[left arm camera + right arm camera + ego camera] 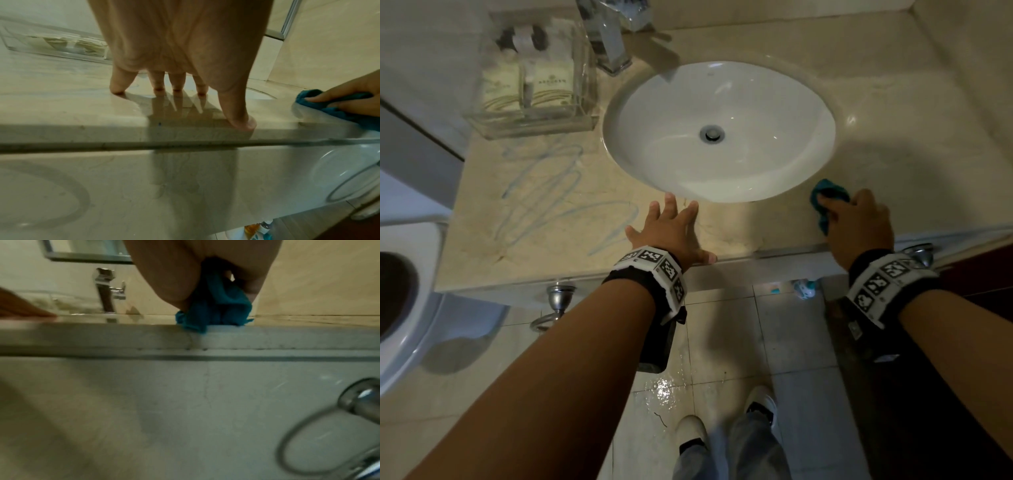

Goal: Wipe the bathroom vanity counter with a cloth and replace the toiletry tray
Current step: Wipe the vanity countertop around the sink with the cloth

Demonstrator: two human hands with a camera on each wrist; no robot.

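black wristbands [873, 270] with white fiducial tags, white shoes [690, 428].

We see the sink [719, 130] set in the middle of the counter [544, 219], the tray [534, 85] at its left, the faucet [607, 41] behind, our left hand [671, 229] before the sink, the cloth [825, 202] at the front right under our right hand [859, 226], the toilet [400, 291] at far left.
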